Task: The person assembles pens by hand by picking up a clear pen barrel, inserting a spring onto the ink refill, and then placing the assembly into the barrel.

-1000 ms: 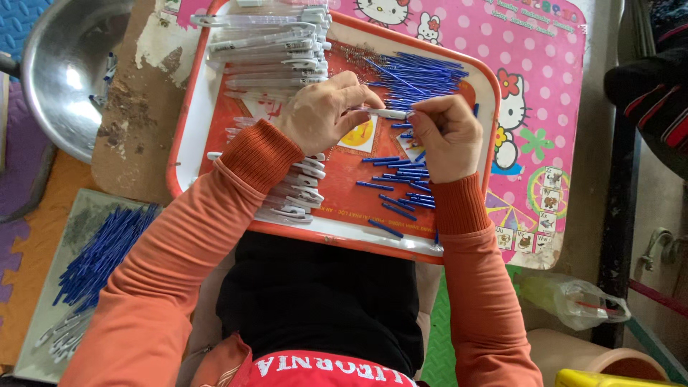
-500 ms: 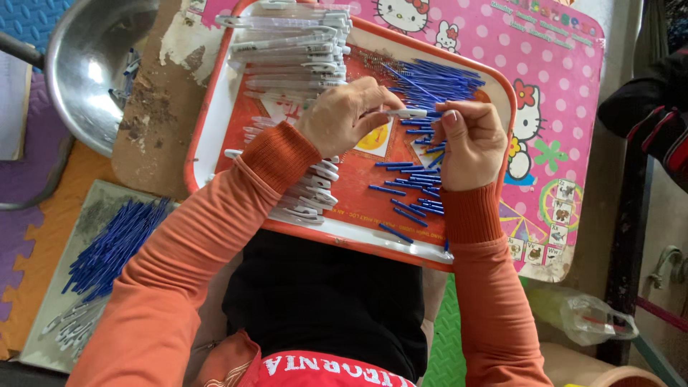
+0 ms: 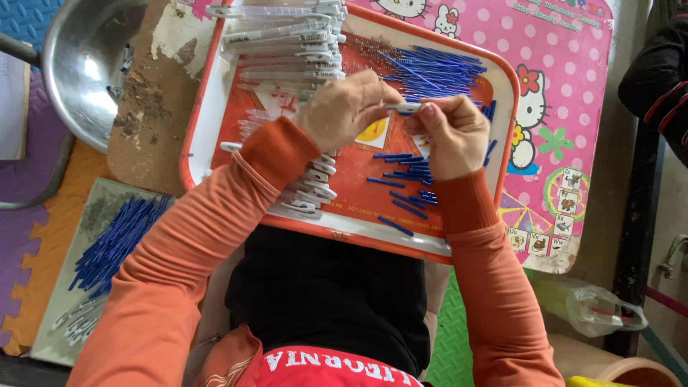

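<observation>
Pen barrel [image 3: 403, 107], clear, pinched at both ends between left hand [image 3: 344, 107] and right hand [image 3: 453, 136], held above red tray [image 3: 358, 236]. Blue refills [image 3: 430, 72] piled right, finished clear pens [image 3: 287, 36] stacked left on tray.

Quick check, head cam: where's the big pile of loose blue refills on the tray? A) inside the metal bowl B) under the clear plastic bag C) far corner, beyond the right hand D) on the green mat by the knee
C: the blue refills lie heaped in the far part of the tray, just beyond the right hand, with a few more scattered nearer the person.
</observation>
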